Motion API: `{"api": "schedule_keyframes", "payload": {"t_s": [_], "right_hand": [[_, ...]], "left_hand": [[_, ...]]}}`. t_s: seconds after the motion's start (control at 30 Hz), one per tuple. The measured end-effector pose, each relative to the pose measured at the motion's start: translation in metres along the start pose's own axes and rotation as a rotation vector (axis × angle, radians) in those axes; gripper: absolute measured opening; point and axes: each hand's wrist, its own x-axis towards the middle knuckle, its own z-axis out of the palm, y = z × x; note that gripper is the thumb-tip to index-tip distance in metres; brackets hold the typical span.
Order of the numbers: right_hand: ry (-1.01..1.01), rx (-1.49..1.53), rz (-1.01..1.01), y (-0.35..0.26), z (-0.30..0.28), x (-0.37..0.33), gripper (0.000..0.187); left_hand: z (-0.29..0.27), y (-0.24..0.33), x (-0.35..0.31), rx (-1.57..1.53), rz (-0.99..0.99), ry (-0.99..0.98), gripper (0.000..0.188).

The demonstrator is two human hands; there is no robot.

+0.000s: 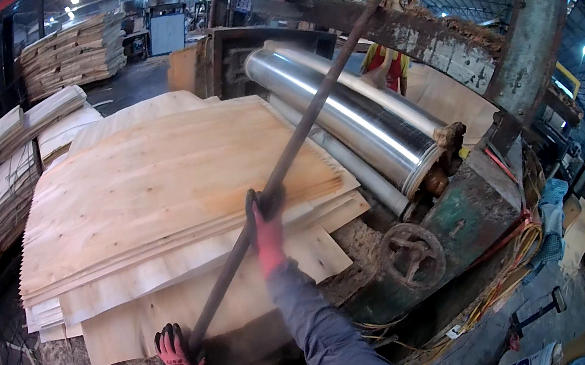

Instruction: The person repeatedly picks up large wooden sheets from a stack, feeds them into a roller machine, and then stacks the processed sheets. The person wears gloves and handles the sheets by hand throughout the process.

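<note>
A long dark bar (pixel 309 116) slants from the lower centre of the frame to its top edge, passing in front of the pale veneer sheets (pixel 146 181) and the shiny roller (pixel 343 114). The right hand (pixel 269 231), in a red glove with dark fingers, is wrapped around the bar near the middle of the frame. The left hand (pixel 177 364), gloved alike, is against the bar's lower end at bottom centre, thumb beside it; whether those fingers close around it or only brace it, I cannot tell.

The sheets lie in a loose, staggered stack across the left and centre, their right corners just short of the roller. If the bar's weight tips sideways, the right hand alone might not check it, since the left one seems to have only the very end. A dropped bar could dent or split the top sheet, or knock against the roller's polished face. Whether the roller turns is unclear; if it does, a bar leaning into it could be dragged and wrench both wrists. The overhanging lower sheets could slide or crack if pressed at their edges. A person in a red vest (pixel 402 73) stands beyond the roller at upper centre, so a swinging upper end could endanger them too.
</note>
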Motion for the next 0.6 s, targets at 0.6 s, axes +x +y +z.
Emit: {"api": "schedule_keyframes", "payload": {"t_s": [0.6], "right_hand": [[0.029, -0.354, -0.129, 0.003, -0.008, -0.149, 0.083]], "left_hand": [[-0.063, -0.037, -0.074, 0.055, -0.115, 0.019, 0.104]]}}
